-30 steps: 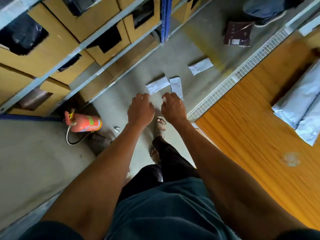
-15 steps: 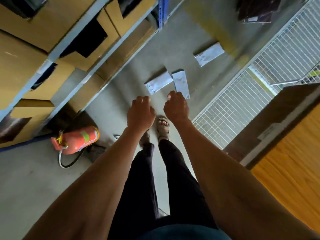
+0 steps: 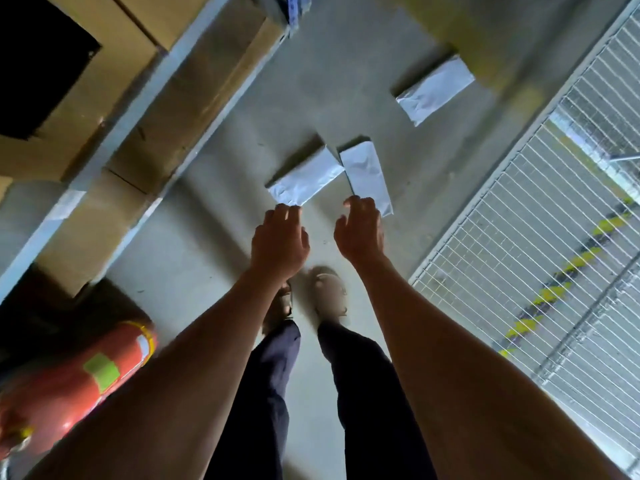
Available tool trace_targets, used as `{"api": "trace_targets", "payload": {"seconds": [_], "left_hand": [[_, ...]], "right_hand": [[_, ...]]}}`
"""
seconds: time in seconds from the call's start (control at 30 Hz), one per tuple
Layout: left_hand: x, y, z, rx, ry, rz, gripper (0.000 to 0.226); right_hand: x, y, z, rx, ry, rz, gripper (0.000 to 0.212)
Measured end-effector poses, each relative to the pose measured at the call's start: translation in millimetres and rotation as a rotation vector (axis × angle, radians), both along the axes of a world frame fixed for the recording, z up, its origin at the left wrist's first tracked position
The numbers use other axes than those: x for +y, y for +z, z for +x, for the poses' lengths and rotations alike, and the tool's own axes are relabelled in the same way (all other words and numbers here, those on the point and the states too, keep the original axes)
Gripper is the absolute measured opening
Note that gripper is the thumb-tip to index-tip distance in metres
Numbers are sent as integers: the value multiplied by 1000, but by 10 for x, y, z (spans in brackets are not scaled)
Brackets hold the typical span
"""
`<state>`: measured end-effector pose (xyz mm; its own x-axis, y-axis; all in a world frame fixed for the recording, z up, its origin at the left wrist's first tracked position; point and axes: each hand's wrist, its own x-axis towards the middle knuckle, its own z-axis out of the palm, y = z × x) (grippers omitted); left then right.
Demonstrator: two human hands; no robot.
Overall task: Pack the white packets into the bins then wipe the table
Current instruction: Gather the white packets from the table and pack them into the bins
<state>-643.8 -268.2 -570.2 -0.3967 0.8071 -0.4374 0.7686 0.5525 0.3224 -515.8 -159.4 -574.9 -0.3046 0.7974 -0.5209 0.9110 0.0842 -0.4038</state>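
Both arms are reaching down toward the concrete floor (image 3: 214, 278), where three white packets are lying: the left packet (image 3: 306, 176) and the middle packet (image 3: 369, 178) are touching at a corner, and the far packet (image 3: 434, 90) is lying well apart near the wire mesh panel (image 3: 540, 216). The left hand (image 3: 278, 242) is hovering at the near end of the left packet with fingers loosely curled and gripping nothing, while the right hand (image 3: 360, 233) is overlapping the near end of the middle packet, fingers spread slightly and bent; whether they touch it, I cannot tell. A red fire extinguisher (image 3: 79, 379) is lying by the cardboard boxes (image 3: 194, 109) under the shelving.
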Motion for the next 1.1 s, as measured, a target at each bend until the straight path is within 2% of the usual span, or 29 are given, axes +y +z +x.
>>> {"api": "trace_targets", "payload": {"seconds": [0.13, 0.27, 0.43, 0.53, 0.67, 0.77, 0.93, 1.1], "left_hand": [[251, -914, -180, 9, -105, -10, 41], [457, -1771, -332, 46, -257, 39, 55], [775, -2631, -424, 46, -383, 38, 72], [945, -3020, -407, 84, -394, 11, 79], [1115, -3369, -396, 110, -380, -22, 82], [1137, -3556, -425, 99, -360, -26, 88], [1097, -3662, -432, 165, -382, 83, 90], [1134, -3581, -387, 162, -337, 118, 96]], "right_hand": [[222, -901, 48, -19, 87, 60, 37], [462, -1734, 120, -33, 189, 120, 55], [877, -2556, 175, -221, 354, -26, 77], [1030, -2958, 232, -251, 333, -18, 88], [1167, -3364, 326, -266, 275, 66, 93], [1209, -3548, 441, -251, 315, 163, 94], [1185, -3588, 455, -272, 382, 303, 79], [1099, -3555, 396, -175, 369, 295, 75]]}}
